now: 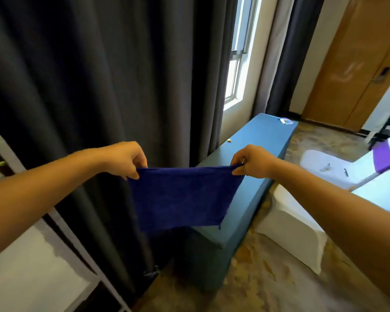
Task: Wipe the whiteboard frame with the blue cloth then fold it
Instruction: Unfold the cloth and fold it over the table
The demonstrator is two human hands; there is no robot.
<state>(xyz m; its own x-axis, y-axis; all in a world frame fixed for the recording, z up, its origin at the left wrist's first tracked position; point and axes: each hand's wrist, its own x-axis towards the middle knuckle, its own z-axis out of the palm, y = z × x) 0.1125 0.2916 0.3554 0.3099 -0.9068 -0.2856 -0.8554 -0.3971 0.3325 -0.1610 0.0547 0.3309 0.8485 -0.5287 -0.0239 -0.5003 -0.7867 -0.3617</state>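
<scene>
With your left hand and right hand each pinching a top corner of the blue cloth, which hangs stretched in the air between them beside the whiteboard frame, a loosened pinch would probably drop a corner and skew the fold.

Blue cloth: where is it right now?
Head view, centre: the blue cloth hangs between the left hand and right hand, each pinching a top corner, before the dark curtain and blue-covered table.

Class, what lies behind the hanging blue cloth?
Behind the blue cloth show the dark curtain and the blue-covered table; the stretch where they meet is covered.
</scene>
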